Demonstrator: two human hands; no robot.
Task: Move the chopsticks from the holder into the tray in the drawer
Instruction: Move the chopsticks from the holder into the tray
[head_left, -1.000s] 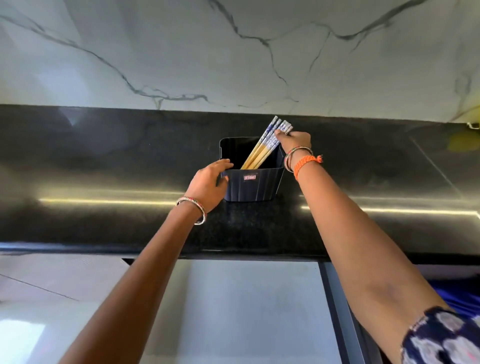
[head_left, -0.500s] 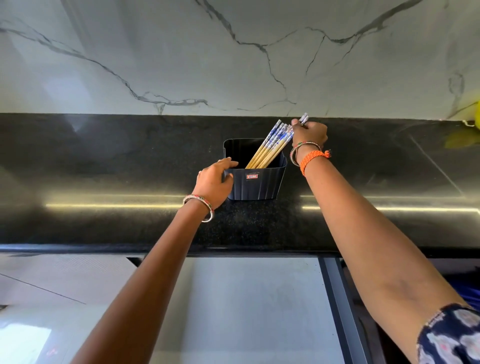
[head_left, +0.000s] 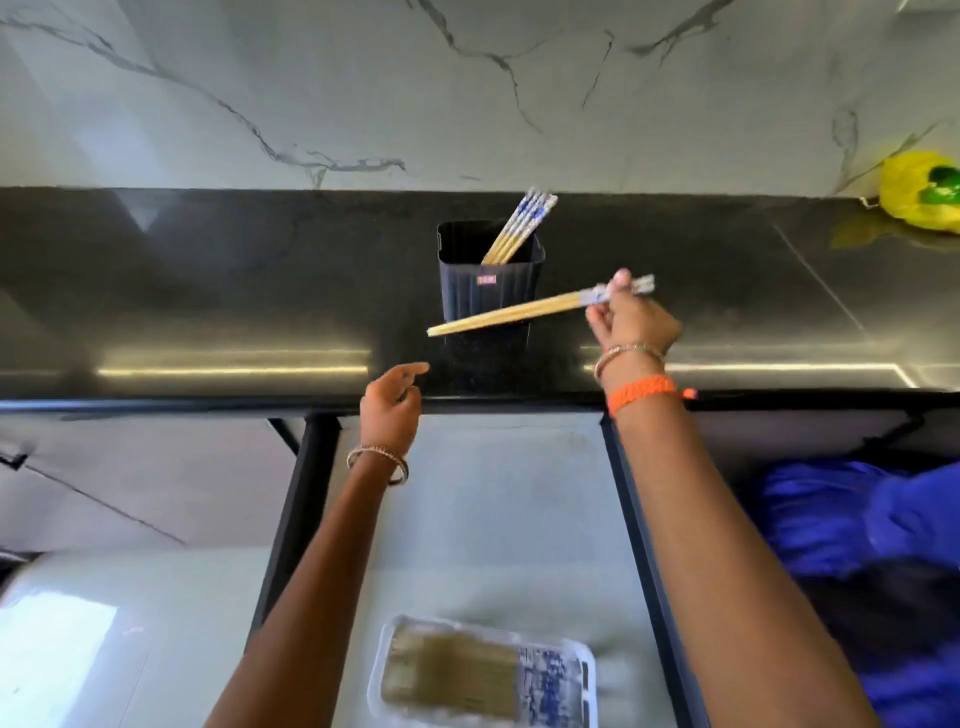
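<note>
- The polished black stone desk (head_left: 208, 291) carries the dark ribbed plastic holder (head_left: 488, 291), which stands upright near the marble back wall.
- The open drawer with a pale lined floor and black side rails (head_left: 498, 519) sits below the desk edge, directly in front of the person.
- The clear plastic tray (head_left: 483, 670) lies in the near part of the drawer and already contains a row of chopsticks; judged from this, the transfer is well under way.
- The remaining blue-patterned bamboo chopsticks (head_left: 519, 228) lean in the holder; about four are visible, so at least one more trip appears necessary.
- The right hand (head_left: 631, 322) pinches a small bundle of bamboo chopsticks (head_left: 514, 312) by the patterned ends, fingers closed on them, the tips pointing left in front of the holder, clear of it and above the desk.
- The left hand (head_left: 389, 410) hovers at the desk edge, fingers loosely open, holding nothing.
- Hard to make out: the tray contents are blurred, so the count cannot be read; the number of sticks in the bundle cannot be told; the holder interior is dark.
</note>
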